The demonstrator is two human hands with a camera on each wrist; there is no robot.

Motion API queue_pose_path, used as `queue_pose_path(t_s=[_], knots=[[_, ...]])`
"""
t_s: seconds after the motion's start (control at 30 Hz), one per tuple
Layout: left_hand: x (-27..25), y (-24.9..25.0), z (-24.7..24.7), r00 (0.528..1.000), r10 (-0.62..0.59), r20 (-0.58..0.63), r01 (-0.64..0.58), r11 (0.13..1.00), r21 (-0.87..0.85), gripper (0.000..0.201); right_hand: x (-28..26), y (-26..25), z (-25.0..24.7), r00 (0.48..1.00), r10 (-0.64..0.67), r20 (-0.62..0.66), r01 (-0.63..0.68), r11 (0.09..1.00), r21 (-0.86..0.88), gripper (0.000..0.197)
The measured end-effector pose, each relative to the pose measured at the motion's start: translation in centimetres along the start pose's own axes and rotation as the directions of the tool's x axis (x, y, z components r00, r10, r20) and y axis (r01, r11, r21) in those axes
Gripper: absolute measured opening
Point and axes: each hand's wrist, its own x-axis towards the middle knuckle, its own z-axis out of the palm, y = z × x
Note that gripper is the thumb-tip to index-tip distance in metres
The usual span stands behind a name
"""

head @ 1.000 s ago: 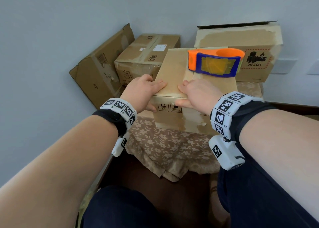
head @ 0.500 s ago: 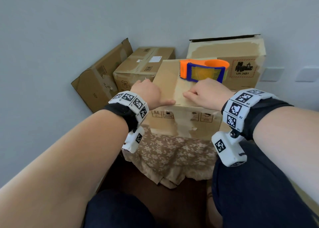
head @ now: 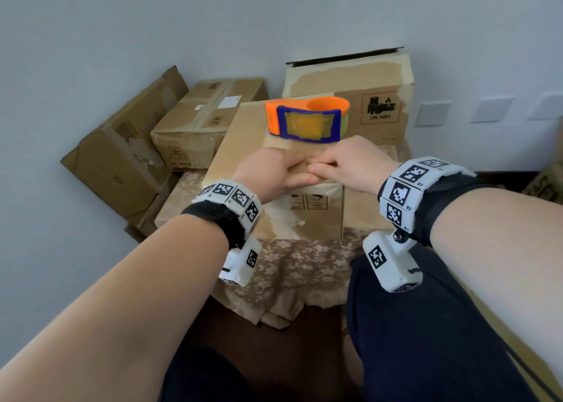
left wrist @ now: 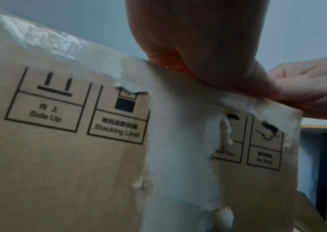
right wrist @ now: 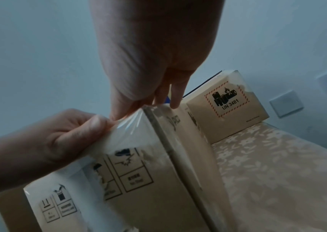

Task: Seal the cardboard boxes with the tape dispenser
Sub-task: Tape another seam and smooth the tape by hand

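Drawing together along the near top edge of the box (head: 243, 139), the left hand (head: 271, 173) and right hand (head: 350, 164) now touch at its middle – left curled over the rim, thumb on the front face; right pinching the same edge. They seem to be rubbing clear tape (right wrist: 131, 125) down. The dispenser (head: 307, 118) lies idle on the box's far end – this strip looks nearly done

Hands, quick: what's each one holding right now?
Left hand: grips the cardboard box at its near top edge.
Right hand: pinches the same edge, thumb on the clear tape.
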Motion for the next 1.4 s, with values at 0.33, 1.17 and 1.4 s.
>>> queue_pose_path(t_s=[0.33, 1.17, 1.4], knots=[[-0.7, 1.3, 0.5, 1.000, -0.010, -0.018, 0.014, 0.973, 0.230, 0.086, -0.2, 0.2, 0.7, 0.998, 0.063, -0.017, -0.062, 0.997, 0.051, 0.056], [-0.7, 5.3, -0.5, 0.969, -0.242, -0.048, 0.240, 0.880, 0.410, 0.092, -1.5, -0.9, -2.6, 0.935, 0.211, 0.285, -0.348, 0.709, 0.613, 0.050], [-0.7, 6.2, 1.4, 0.940, -0.309, -0.145, 0.340, 0.882, 0.326, 0.086, -1.3, -0.3, -2.0, 0.937, 0.207, 0.281, -0.345, 0.665, 0.663, 0.050]])
